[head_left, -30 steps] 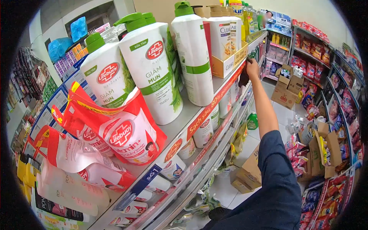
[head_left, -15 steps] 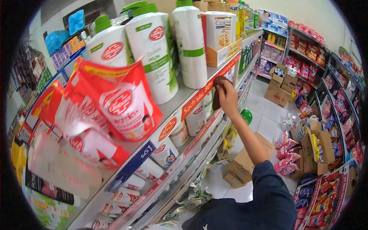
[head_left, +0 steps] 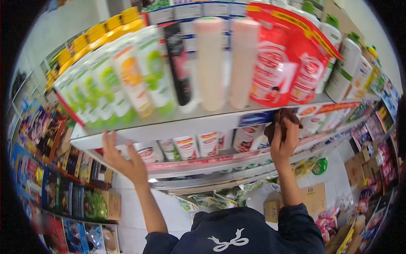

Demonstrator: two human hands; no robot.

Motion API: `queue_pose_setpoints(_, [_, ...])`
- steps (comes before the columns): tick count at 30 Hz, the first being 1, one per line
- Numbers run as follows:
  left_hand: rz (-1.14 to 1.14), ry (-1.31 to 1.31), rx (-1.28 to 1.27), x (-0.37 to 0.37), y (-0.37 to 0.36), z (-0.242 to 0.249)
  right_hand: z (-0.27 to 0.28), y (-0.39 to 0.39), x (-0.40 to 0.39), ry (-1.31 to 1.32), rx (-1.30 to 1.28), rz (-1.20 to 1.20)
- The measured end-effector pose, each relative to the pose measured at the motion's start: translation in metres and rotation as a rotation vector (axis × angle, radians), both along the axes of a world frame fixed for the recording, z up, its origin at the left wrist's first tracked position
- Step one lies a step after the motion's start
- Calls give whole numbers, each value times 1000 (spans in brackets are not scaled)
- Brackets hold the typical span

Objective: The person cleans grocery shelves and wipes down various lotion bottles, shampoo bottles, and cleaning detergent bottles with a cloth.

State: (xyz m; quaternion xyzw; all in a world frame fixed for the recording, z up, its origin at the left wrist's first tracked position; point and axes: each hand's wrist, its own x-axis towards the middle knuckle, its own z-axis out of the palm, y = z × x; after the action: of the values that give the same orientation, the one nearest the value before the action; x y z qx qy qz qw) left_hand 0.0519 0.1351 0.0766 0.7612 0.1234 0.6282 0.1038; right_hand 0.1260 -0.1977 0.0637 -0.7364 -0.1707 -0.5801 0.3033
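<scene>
My right hand [head_left: 284, 139] presses a dark brown cloth [head_left: 292, 117] against the front edge of the top shelf, beside a blue label [head_left: 256, 119]. Spread fingers of my left hand [head_left: 124, 158] rest against the shelf's white front edge [head_left: 169, 133] near its left end; nothing is held there. Above the cloth stand red pouches [head_left: 270, 63]. Further left on the same shelf are two pale bottles with pink tops [head_left: 210, 63], a black tube [head_left: 177, 63] and a row of green-and-white tubes [head_left: 105, 84].
White tubes [head_left: 186, 147] line the shelf below. Green-and-white packs [head_left: 215, 199] lie on the floor under the shelving. Cardboard boxes [head_left: 314, 199] stand on the tiled floor at the right. Stocked racks run along both sides.
The view has swung left, bringing my left hand into sight on the shelf edge. My right hand has moved the cloth leftward along the edge, from the orange strip to beside the blue label.
</scene>
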Motion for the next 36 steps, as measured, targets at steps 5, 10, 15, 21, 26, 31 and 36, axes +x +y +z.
queue_pose_setpoints(5, [-217,9,-262,-31,10,-4,-2,91,-19,31,51,149])
queue_pose_setpoints(10, [-347,52,-423,-64,44,-7,-5,193,-34,-18,-121,291])
queue_pose_setpoints(15, [-291,88,-426,-86,94,-7,-2,284,-60,107,-108,400])
queue_pose_setpoints(21, [-228,48,-494,-113,153,-8,15,371,-79,121,-46,537])
queue_pose_setpoints(26, [-216,61,-553,-132,182,-22,24,434,-90,94,-109,591])
queue_pose_setpoints(31, [-169,97,-576,-149,197,-36,32,475,-95,112,-70,633])
queue_pose_setpoints(36, [-238,18,-690,-148,203,-38,6,483,-102,423,-507,805])
